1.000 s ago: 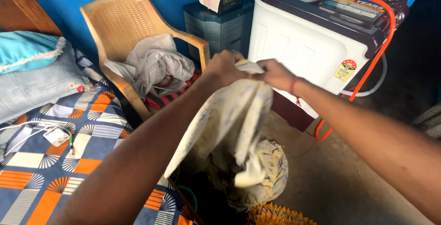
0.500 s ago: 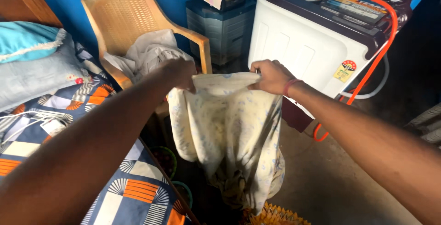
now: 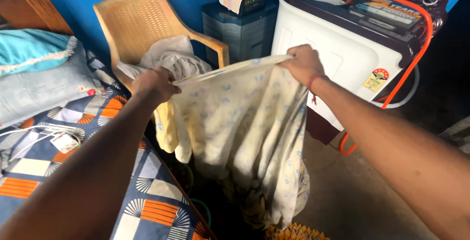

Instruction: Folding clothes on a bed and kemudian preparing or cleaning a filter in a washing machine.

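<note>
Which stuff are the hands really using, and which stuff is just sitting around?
In use:
- left hand, gripping one end of the cloth's top edge
- right hand, gripping the other end
- pale yellow cloth, stretched between them and hanging down

Just lying about:
- plastic chair with grey clothes
- washing machine
- patterned bedsheet
- pillows

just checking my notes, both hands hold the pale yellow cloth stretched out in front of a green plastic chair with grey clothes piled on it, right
Not quite: the chair is tan, not green, as the head view shows. The rest holds: the left hand and the right hand hold the pale yellow cloth stretched out in front of it, with grey clothes piled on its seat.
</note>
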